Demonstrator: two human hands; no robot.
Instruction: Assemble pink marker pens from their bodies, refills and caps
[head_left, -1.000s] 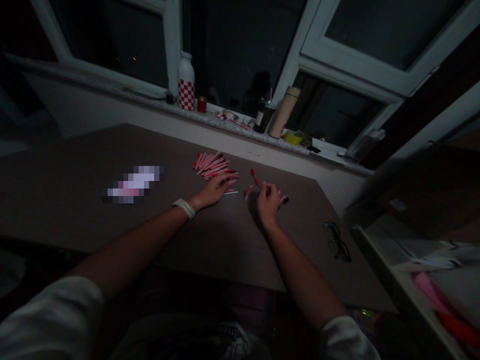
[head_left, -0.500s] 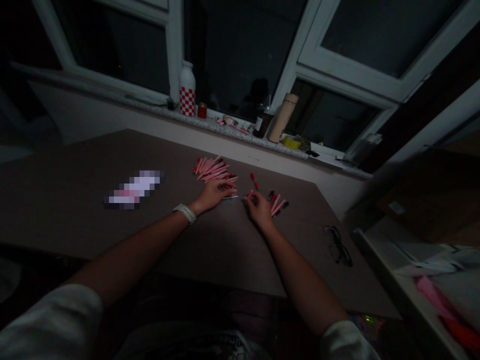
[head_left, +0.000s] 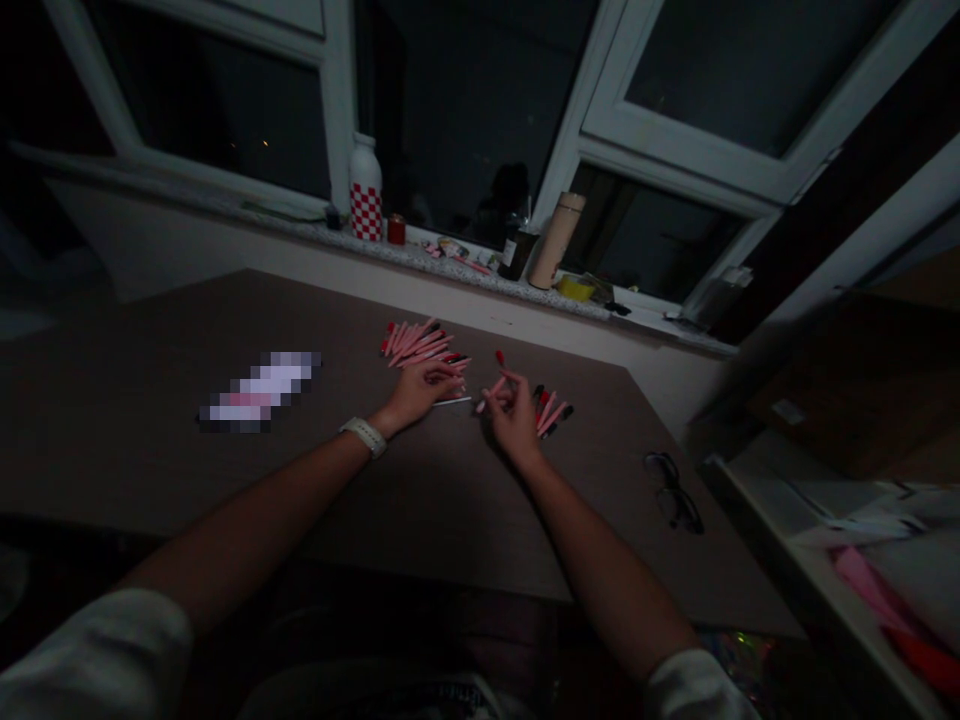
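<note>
Close to the middle of the table, my left hand [head_left: 424,390] has its thumb and fingers pinched round a thin white stick [head_left: 454,401], perhaps a pen refill. Just behind it lies a pile of pink pens [head_left: 420,343] with red and black ends. My right hand [head_left: 516,418] is closed on a pink pen part [head_left: 496,386], tilted between thumb and fingers; its lower end is hard to make out. Past those fingers a red-ended piece [head_left: 500,357] lies on the table, partly hidden. A smaller group of pink pens [head_left: 550,410] rests right of my right hand.
A blurred-out phone-like object [head_left: 262,390] lies at left on the table [head_left: 337,500]. Black-framed glasses [head_left: 673,492] sit near its right edge. Along the windowsill stand a checkered bottle [head_left: 366,190], a red jar [head_left: 396,229], a beige flask [head_left: 557,240] and yellow tape [head_left: 575,287].
My right hand has turned its pink pen part so that more of it shows, the fingers rising slightly. My left hand stays by the pile with the white stick. The view has shifted a little.
</note>
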